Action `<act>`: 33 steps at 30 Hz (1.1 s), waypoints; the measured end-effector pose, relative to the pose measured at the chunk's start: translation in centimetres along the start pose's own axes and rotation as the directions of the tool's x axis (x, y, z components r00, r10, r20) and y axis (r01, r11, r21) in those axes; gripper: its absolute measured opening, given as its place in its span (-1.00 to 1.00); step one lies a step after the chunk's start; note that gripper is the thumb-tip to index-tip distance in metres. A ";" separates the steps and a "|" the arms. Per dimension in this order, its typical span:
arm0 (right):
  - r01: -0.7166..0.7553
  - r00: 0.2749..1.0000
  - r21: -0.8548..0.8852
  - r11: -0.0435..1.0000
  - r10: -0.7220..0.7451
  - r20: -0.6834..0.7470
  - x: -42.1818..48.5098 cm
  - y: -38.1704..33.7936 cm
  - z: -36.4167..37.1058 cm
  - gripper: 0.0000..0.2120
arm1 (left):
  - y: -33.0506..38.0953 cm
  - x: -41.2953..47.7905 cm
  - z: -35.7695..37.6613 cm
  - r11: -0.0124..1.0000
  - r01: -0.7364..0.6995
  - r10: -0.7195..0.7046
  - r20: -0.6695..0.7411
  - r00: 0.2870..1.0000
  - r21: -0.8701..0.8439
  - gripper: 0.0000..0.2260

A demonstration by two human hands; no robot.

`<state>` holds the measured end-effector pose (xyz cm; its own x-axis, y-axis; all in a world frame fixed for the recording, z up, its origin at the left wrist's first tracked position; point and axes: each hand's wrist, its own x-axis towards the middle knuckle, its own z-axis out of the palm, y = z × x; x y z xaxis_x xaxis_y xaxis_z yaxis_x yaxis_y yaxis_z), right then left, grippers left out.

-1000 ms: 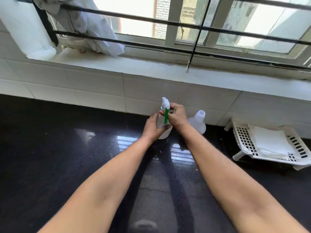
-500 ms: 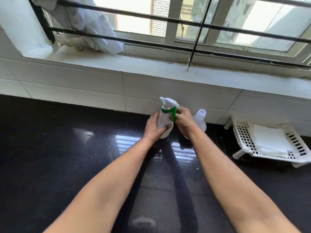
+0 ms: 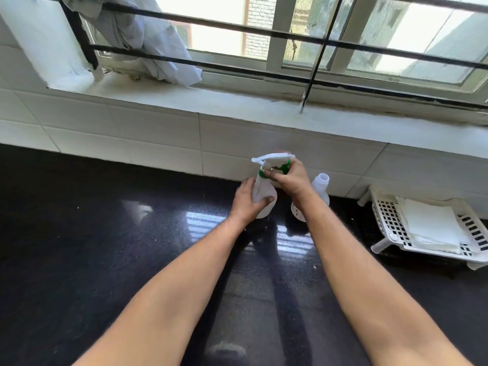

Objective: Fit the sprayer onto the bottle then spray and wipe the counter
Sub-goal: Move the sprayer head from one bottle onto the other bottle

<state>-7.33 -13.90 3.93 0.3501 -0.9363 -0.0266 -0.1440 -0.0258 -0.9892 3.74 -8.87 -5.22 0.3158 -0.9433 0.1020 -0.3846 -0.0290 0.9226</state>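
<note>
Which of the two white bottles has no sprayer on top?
The open-necked bottle behind the right hand; the held bottle carries the sprayer.

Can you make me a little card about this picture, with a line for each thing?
Left hand: grips the bottle
Right hand: holds the sprayer on the bottle's neck
Second bottle: open neck, beside the right wrist
Basket: white, at right, folded cloth inside
Counter: black, shiny
</note>
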 end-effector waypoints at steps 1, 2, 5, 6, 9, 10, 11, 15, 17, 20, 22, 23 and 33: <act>0.008 1.000 -0.079 0.997 -0.010 -0.019 0.0 -0.2 0.1 -0.39 | -0.1 0.0 0.1 1.000 -0.003 0.003 -0.004 1.000 0.007 -0.51; 0.028 0.995 -0.184 0.983 -0.045 -0.089 -0.2 -0.2 0.3 -0.28 | -0.1 -0.1 0.2 1.000 -0.001 0.001 -0.008 1.000 0.014 -0.50; 0.038 0.875 -0.434 0.900 -0.240 -0.421 -1.7 -0.3 1.9 -0.28 | -0.1 -0.1 0.3 0.999 -0.001 0.001 -0.017 1.000 0.034 -0.46; 0.011 0.818 -0.515 0.857 -0.304 -0.489 -2.2 -0.6 2.5 -0.37 | 0.0 -0.2 0.3 0.999 -0.002 0.002 -0.019 1.000 0.037 -0.44; -0.070 0.809 -0.683 0.727 -0.359 -0.465 -2.2 -2.2 3.5 -0.66 | 0.2 -0.3 0.2 1.000 0.010 -0.010 -0.024 1.000 0.023 -0.43; -0.067 0.836 -0.681 0.729 -0.331 -0.437 -1.9 -2.6 3.3 -0.69 | 0.2 -0.3 0.1 1.000 0.016 -0.016 -0.017 1.000 0.022 -0.44; -0.058 0.861 -0.662 0.747 -0.298 -0.412 -1.5 -3.1 3.0 -0.71 | 0.2 -0.3 0.1 1.000 0.015 -0.014 -0.015 1.000 0.027 -0.46; -0.055 0.925 -0.609 0.791 -0.190 -0.329 0.2 -4.8 1.5 -0.79 | 0.3 -0.2 0.1 0.999 -0.004 0.004 -0.009 1.000 0.037 -0.51; -0.048 0.947 -0.627 0.777 -0.164 -0.276 0.7 -5.4 1.5 -0.78 | 0.4 -0.2 0.1 1.000 -0.006 0.006 -0.007 1.000 0.030 -0.53; -0.011 0.959 -0.712 0.702 -0.194 -0.207 0.9 -6.1 2.1 -0.80 | 0.4 -0.2 0.1 1.000 -0.005 0.006 -0.013 1.000 0.023 -0.52; 0.053 0.968 -0.782 0.621 -0.224 -0.112 0.8 -6.7 2.7 -0.81 | 0.5 -0.2 0.1 1.000 -0.008 0.009 -0.014 1.000 0.026 -0.52; 0.101 0.974 -0.805 0.584 -0.224 -0.041 0.8 -7.0 3.0 -0.76 | 0.6 -0.2 0.0 1.000 -0.008 0.008 -0.009 1.000 0.027 -0.52; 0.495 0.854 -0.857 0.142 -0.265 0.448 -1.0 -7.7 2.0 -0.77 | 0.4 -0.1 -0.1 1.000 0.001 -0.001 -0.008 1.000 -0.019 -0.38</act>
<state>-4.68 -12.07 11.29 0.7520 -0.6354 0.1754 -0.6410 -0.7670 -0.0304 3.60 -8.78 -4.81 0.3234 -0.9405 0.1041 -0.3678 -0.0236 0.9296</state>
